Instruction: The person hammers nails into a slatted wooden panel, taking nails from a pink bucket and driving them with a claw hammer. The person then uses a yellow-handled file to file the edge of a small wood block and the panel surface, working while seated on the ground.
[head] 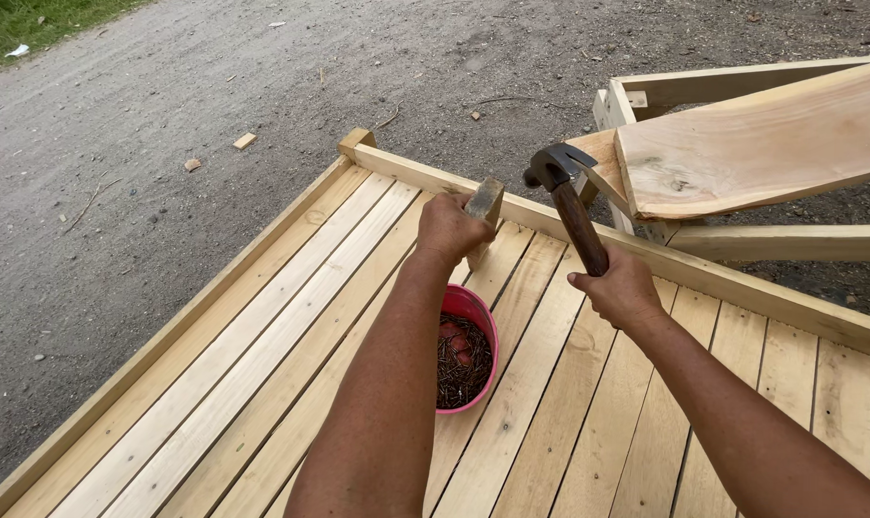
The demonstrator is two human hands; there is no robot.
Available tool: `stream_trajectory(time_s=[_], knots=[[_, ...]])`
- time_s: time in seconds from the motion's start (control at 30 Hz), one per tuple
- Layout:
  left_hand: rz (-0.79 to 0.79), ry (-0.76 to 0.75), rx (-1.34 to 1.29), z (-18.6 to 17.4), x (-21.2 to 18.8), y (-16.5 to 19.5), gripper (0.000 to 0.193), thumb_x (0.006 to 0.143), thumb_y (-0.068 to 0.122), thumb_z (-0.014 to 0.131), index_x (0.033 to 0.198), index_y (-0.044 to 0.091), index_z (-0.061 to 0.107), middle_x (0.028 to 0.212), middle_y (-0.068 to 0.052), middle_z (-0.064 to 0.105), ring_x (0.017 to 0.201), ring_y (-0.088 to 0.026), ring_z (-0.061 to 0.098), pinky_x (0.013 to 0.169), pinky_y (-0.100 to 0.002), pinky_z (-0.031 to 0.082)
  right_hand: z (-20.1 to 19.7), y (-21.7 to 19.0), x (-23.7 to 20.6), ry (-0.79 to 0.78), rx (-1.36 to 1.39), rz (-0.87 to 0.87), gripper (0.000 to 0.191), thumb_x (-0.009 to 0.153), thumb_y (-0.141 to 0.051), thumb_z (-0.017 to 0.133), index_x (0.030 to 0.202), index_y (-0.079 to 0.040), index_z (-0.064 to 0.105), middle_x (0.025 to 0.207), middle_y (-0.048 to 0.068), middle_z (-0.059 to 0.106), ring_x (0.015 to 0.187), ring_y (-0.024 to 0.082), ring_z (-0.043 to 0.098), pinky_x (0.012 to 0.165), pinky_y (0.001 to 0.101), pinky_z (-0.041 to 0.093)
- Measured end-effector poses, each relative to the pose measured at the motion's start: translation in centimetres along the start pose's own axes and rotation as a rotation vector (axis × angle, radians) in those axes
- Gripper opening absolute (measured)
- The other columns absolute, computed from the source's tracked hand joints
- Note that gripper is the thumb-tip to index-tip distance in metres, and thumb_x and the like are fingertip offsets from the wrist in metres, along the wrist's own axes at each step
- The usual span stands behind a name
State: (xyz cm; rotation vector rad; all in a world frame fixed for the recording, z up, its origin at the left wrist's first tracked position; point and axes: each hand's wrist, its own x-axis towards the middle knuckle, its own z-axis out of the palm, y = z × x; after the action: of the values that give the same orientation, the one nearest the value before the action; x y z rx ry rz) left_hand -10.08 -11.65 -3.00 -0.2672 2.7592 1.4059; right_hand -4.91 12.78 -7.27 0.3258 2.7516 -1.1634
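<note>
My left hand (451,228) grips a short wooden block (486,206) and holds it upright against the raised rail (742,281) at the far edge of a pale plank platform (262,355). My right hand (619,288) is closed around the dark wooden handle of a claw hammer (567,197). The hammer's black head is raised just right of the block, above the rail. A pink bowl (483,317) full of dark nails sits on the planks under my left forearm, partly hidden by it.
A wooden frame (646,91) with a wide pale board (771,144) lying across it stands beyond the rail at the right. Gravel ground (166,115) with small wood scraps surrounds the platform. Grass shows at the top left corner.
</note>
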Motion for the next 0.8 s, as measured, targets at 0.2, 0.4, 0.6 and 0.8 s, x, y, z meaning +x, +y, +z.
stream_trajectory(time_s=[0.2,0.4,0.6,0.8], knots=[[0.009,-0.004,0.007,-0.7,2.0,0.1,0.062,0.064,0.013,0.083,0.125,0.012,0.074,0.105,-0.013,0.079,0.087,-0.018,0.078,0.088,-0.031,0.061,5.8,3.3,7.3,0.112,0.018,-0.342,0.042,0.084,-0.026,0.084,0.117,-0.007,0.065,0.075,0.003,0.069,0.059,0.01,0.062,0.054,0.0313,0.052],[0.027,-0.019,0.088,-0.3,2.7,0.8,0.054,0.065,0.015,0.082,0.119,0.009,0.077,0.095,-0.014,0.08,0.078,-0.018,0.077,0.082,-0.031,0.062,7.0,2.5,7.2,-0.211,-0.147,0.121,0.035,0.091,-0.03,0.078,0.113,-0.007,0.064,0.071,0.009,0.064,0.052,0.018,0.06,0.047,0.0372,0.05],[-0.021,-0.023,0.037,-0.2,2.8,0.3,0.059,0.063,0.011,0.081,0.12,0.002,0.072,0.094,-0.018,0.078,0.076,-0.02,0.078,0.075,-0.034,0.066,5.0,-0.2,7.3,-0.063,0.115,-0.056,0.041,0.09,-0.028,0.078,0.121,-0.008,0.061,0.068,0.007,0.06,0.05,0.015,0.056,0.045,0.0347,0.049],[0.02,-0.004,0.002,-0.6,3.1,-0.2,0.058,0.062,0.011,0.08,0.12,0.003,0.074,0.098,-0.018,0.079,0.079,-0.02,0.079,0.08,-0.032,0.064,7.6,3.5,9.4,0.13,-0.01,-0.372,0.038,0.085,-0.021,0.084,0.114,-0.003,0.066,0.076,0.002,0.068,0.063,0.009,0.063,0.058,0.0276,0.05]])
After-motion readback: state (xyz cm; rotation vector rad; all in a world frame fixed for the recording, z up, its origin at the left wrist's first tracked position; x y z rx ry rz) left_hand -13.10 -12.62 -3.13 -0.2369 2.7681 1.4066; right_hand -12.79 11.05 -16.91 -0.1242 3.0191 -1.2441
